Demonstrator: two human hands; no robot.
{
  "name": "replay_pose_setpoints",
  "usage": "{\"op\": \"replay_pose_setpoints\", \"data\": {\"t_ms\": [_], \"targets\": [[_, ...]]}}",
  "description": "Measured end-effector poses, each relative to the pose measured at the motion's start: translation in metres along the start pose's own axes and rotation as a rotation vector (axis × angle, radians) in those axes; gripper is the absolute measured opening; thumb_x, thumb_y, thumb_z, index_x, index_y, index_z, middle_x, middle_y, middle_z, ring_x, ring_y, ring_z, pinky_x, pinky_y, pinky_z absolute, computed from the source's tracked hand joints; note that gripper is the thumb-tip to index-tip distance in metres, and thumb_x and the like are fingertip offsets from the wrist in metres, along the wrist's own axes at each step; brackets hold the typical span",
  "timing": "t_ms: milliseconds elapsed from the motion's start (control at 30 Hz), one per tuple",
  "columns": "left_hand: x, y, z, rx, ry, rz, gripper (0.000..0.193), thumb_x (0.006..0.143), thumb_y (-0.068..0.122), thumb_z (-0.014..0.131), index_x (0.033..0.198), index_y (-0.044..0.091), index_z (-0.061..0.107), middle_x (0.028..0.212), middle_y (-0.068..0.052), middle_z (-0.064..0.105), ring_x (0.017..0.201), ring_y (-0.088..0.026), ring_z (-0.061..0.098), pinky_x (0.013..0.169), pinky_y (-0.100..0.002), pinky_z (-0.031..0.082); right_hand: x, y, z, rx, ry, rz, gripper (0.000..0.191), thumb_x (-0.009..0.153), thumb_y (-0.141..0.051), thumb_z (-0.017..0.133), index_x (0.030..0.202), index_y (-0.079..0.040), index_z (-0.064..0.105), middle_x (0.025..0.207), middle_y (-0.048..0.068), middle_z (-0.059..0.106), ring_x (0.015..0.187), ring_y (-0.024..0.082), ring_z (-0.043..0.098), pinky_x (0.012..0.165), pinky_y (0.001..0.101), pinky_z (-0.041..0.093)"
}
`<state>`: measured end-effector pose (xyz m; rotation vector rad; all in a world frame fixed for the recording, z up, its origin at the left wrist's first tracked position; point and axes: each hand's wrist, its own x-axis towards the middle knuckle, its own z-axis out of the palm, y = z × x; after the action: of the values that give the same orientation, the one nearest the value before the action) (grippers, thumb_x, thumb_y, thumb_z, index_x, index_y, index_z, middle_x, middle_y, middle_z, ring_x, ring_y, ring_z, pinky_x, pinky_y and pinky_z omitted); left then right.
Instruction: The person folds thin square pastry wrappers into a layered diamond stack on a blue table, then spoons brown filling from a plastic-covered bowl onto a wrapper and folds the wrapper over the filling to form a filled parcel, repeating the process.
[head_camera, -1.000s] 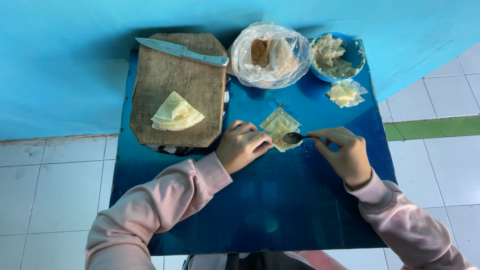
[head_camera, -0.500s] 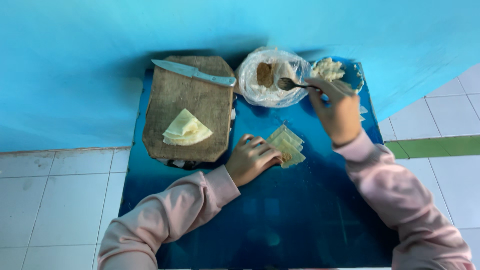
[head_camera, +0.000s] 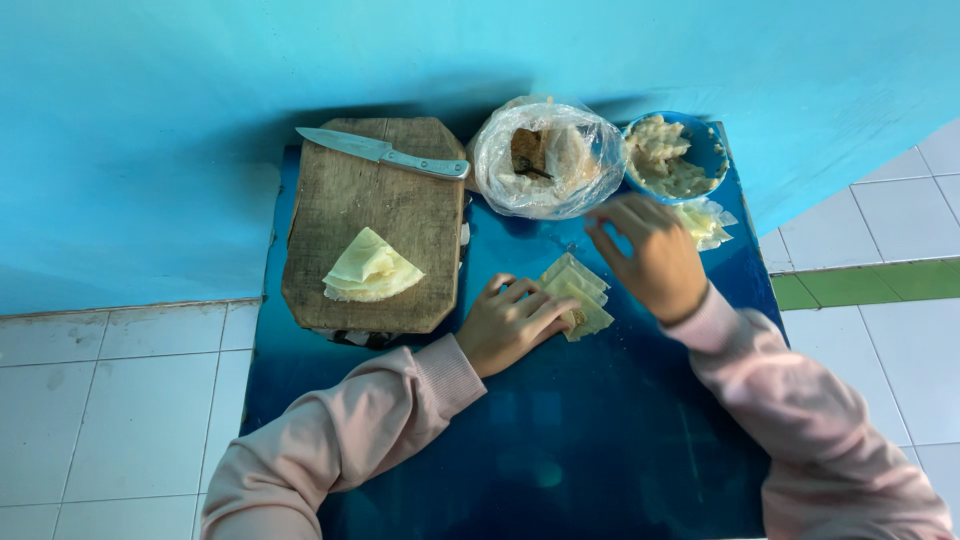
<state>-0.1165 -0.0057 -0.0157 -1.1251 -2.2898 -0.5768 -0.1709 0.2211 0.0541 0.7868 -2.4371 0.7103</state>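
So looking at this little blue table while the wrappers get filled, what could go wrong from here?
The knife lies across the cutting board's far edge with its handle past the corner; a knock could send it off. The wrapper stack is pinned only by the left hand, so it may slide. The right hand could bump the bowl near the table edge.

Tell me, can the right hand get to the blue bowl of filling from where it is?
Probably yes. The right hand hovers open just below the blue bowl, with only a small pile of wrappers beside it and nothing covering the bowl.
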Motion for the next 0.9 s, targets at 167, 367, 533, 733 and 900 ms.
{"op": "replay_pose_setpoints", "data": {"t_ms": [167,367,533,733,900], "targets": [[-0.003,-0.001,0.004,-0.006,-0.002,0.019,0.021,0.097,0.029,0.078,0.113,0.017,0.070,0.106,0.003,0.074,0.101,-0.016,0.065,0.095,-0.037,0.042,-0.059,0.003,-0.010,0.071,-0.352,0.319,0.019,0.088,-0.024,0.075,0.099,-0.009,0.073,0.092,0.006,0.072,0.078,0.020,0.071,0.068,0.0344,0.056],[-0.010,0.001,0.003,0.111,-0.038,0.074,0.021,0.094,0.020,0.073,0.115,0.021,0.072,0.113,0.007,0.069,0.107,-0.015,0.063,0.099,-0.036,0.042,-0.083,0.010,-0.002,0.141,-0.471,0.422,0.027,0.085,-0.028,0.076,0.103,-0.008,0.072,0.098,0.008,0.067,0.079,0.021,0.069,0.072,0.0346,0.056],[-0.012,0.004,0.003,0.106,-0.048,0.083,0.016,0.097,0.024,0.071,0.112,0.022,0.073,0.114,0.008,0.068,0.109,-0.014,0.063,0.100,-0.036,0.041,-0.087,0.007,0.002,0.151,-0.463,0.386,0.017,0.089,-0.023,0.073,0.099,-0.009,0.075,0.096,0.007,0.068,0.083,0.021,0.067,0.075,0.0346,0.055],[-0.013,0.005,0.004,0.150,-0.037,0.147,0.020,0.099,0.028,0.070,0.117,0.018,0.074,0.120,0.008,0.069,0.110,-0.014,0.062,0.100,-0.033,0.041,-0.084,-0.008,0.001,0.207,-0.306,0.312,0.015,0.085,-0.016,0.075,0.097,-0.006,0.071,0.088,0.007,0.072,0.078,0.021,0.068,0.071,0.0329,0.055],[-0.018,0.005,0.008,0.200,-0.052,0.174,0.025,0.100,0.028,0.069,0.122,0.017,0.074,0.120,0.007,0.070,0.110,-0.014,0.063,0.101,-0.033,0.042,-0.080,-0.018,0.002,0.222,-0.212,0.168,0.018,0.085,-0.011,0.077,0.101,-0.004,0.071,0.091,0.008,0.072,0.080,0.021,0.069,0.071,0.0327,0.056]]}}
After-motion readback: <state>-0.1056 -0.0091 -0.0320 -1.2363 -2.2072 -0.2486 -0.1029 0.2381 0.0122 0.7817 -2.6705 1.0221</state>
